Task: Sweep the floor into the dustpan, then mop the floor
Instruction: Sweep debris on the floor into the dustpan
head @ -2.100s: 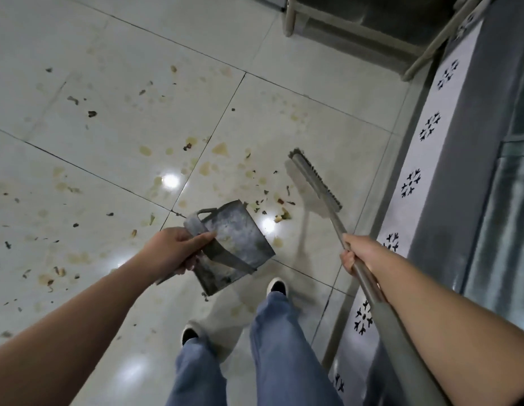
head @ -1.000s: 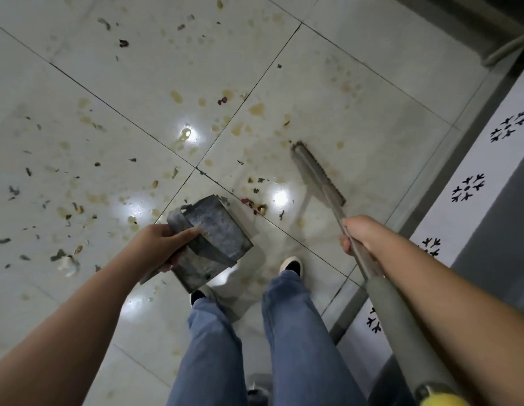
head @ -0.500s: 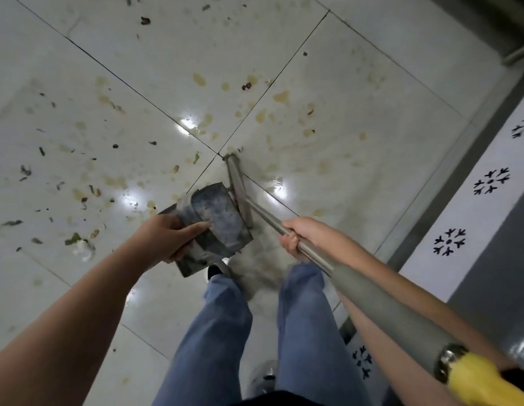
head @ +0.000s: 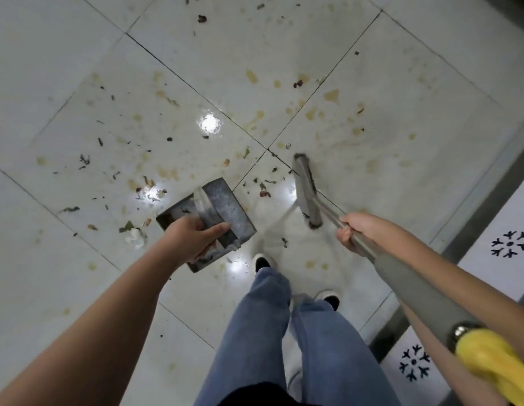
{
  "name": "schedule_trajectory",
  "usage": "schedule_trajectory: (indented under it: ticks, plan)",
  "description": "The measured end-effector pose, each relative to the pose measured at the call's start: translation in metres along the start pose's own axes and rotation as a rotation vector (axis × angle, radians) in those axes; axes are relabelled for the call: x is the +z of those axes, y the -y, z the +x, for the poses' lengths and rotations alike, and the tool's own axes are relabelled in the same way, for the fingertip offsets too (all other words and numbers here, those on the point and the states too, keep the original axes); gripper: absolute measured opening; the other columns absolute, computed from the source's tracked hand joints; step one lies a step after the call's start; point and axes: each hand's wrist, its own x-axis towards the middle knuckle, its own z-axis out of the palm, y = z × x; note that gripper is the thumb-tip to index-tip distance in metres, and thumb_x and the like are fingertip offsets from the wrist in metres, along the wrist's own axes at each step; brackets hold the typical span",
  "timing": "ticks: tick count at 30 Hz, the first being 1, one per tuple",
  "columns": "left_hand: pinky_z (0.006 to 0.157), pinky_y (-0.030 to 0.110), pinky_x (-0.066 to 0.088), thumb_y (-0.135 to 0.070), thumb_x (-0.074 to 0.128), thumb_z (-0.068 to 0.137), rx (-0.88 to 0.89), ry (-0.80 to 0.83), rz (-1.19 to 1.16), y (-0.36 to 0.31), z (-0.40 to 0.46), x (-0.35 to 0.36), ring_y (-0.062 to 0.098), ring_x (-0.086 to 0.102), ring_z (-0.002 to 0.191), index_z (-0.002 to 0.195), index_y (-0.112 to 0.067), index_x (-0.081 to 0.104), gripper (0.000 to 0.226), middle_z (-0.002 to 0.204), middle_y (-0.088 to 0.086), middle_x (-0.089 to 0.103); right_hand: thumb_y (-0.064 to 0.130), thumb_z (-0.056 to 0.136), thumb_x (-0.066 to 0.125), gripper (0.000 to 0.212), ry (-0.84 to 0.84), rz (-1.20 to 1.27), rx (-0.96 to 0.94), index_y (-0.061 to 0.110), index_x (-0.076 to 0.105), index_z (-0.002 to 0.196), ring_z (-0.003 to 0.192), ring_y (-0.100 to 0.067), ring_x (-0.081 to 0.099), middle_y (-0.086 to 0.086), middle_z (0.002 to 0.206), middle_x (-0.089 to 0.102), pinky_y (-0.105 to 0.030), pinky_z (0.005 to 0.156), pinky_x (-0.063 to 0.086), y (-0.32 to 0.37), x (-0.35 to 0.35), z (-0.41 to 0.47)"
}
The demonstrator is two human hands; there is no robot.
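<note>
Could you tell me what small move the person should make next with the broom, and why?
Probably draw the broom head left across the tile toward the dustpan. Loose scraps lie on the floor between the two, the right hand grips the broom handle, and the left hand holds the dustpan by its strap, its open edge facing the scraps.

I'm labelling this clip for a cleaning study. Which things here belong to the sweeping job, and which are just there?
Job: dustpan in left hand; broom gripped by right hand; debris; tiled floor.

Just there: snowflake-patterned panel; yellow cloth.
</note>
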Motion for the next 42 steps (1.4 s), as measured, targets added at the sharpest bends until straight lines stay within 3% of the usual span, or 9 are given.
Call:
schedule_trajectory:
  ticks: [3, 7, 11, 16, 23, 27, 33, 37, 42]
  plan:
    - [0.045, 0.023, 0.038, -0.046, 0.062, 0.081, -0.025, 0.005, -0.042, 0.019, 0.001, -0.005, 0.011, 0.045, 0.039, 0.064, -0.007, 0.057, 0.042, 0.048, 0.001, 0.053, 0.018, 0.103, 0.027, 0.042, 0.039, -0.079, 0.0, 0.01, 0.031, 0.063, 0.012, -0.007, 0.024, -0.003, 0.023, 0.027, -0.011, 0.019, 0.019, -0.004, 0.039, 0.004]
    - [0.051, 0.027, 0.039, -0.046, 0.062, 0.08, -0.054, 0.026, -0.09, 0.038, -0.003, -0.005, 0.019, 0.045, 0.048, 0.069, -0.004, 0.057, 0.043, 0.057, 0.007, 0.052, 0.024, 0.101, 0.035, 0.038, 0.121, -0.064, 0.047, 0.01, 0.035, 0.066, 0.014, -0.006, 0.027, -0.001, 0.027, 0.031, -0.01, 0.02, 0.021, -0.012, 0.059, -0.003]
    - [0.049, 0.026, 0.041, -0.048, 0.061, 0.08, -0.052, 0.003, -0.022, 0.051, -0.015, -0.001, 0.018, 0.047, 0.046, 0.065, -0.007, 0.056, 0.044, 0.054, 0.006, 0.054, 0.031, 0.1, 0.038, 0.038, 0.103, -0.036, 0.057, 0.009, 0.04, 0.068, 0.016, -0.004, 0.028, 0.0, 0.028, 0.035, -0.009, 0.02, 0.022, -0.035, 0.039, -0.02]
    - [0.047, 0.025, 0.038, -0.049, 0.06, 0.08, -0.034, -0.032, -0.017, 0.072, -0.047, 0.014, 0.018, 0.046, 0.047, 0.074, -0.005, 0.06, 0.045, 0.057, 0.006, 0.054, 0.029, 0.101, 0.036, 0.038, -0.012, -0.026, -0.015, 0.008, 0.036, 0.069, 0.013, -0.006, 0.025, -0.002, 0.025, 0.032, -0.005, 0.021, 0.019, -0.086, -0.003, -0.021]
    - [0.042, 0.021, 0.039, -0.051, 0.062, 0.078, 0.024, -0.052, 0.021, 0.119, -0.093, 0.045, 0.015, 0.047, 0.041, 0.072, -0.003, 0.063, 0.048, 0.054, 0.006, 0.057, 0.026, 0.102, 0.033, 0.039, 0.041, 0.103, 0.015, 0.01, 0.033, 0.067, 0.013, -0.006, 0.027, -0.003, 0.025, 0.031, -0.01, 0.019, 0.023, -0.177, -0.052, 0.004]
    - [0.047, 0.022, 0.043, -0.055, 0.058, 0.076, 0.065, -0.04, 0.124, 0.138, -0.11, 0.066, 0.014, 0.05, 0.041, 0.068, -0.006, 0.063, 0.05, 0.054, 0.006, 0.06, 0.024, 0.101, 0.034, 0.04, 0.061, 0.122, 0.042, 0.011, 0.032, 0.063, 0.013, -0.006, 0.026, -0.003, 0.023, 0.028, -0.009, 0.02, 0.021, -0.215, -0.036, 0.028]
    - [0.043, 0.017, 0.04, -0.064, 0.054, 0.07, 0.038, -0.034, 0.164, 0.177, -0.131, 0.086, 0.005, 0.047, 0.031, 0.063, -0.011, 0.062, 0.053, 0.041, -0.003, 0.056, 0.024, 0.102, 0.028, 0.039, 0.296, 0.234, -0.023, 0.012, 0.031, 0.065, 0.015, -0.006, 0.032, -0.001, 0.025, 0.033, -0.012, 0.021, 0.027, -0.222, 0.017, 0.046]
    - [0.045, 0.019, 0.044, -0.068, 0.055, 0.061, -0.024, -0.065, 0.081, 0.211, -0.137, 0.082, 0.012, 0.05, 0.037, 0.063, -0.008, 0.062, 0.06, 0.044, 0.0, 0.057, 0.031, 0.101, 0.033, 0.034, 0.438, 0.354, 0.006, 0.012, 0.039, 0.073, 0.017, -0.005, 0.033, 0.0, 0.03, 0.034, -0.011, 0.022, 0.028, -0.215, 0.03, 0.035]
    - [0.042, 0.018, 0.041, -0.059, 0.059, 0.075, -0.032, -0.123, 0.12, 0.243, -0.133, 0.068, 0.007, 0.048, 0.031, 0.056, -0.014, 0.057, 0.049, 0.034, -0.005, 0.051, 0.034, 0.101, 0.033, 0.041, 0.281, 0.207, -0.015, 0.009, 0.039, 0.069, 0.015, -0.003, 0.028, 0.002, 0.028, 0.034, -0.011, 0.019, 0.022, -0.244, 0.041, 0.017]
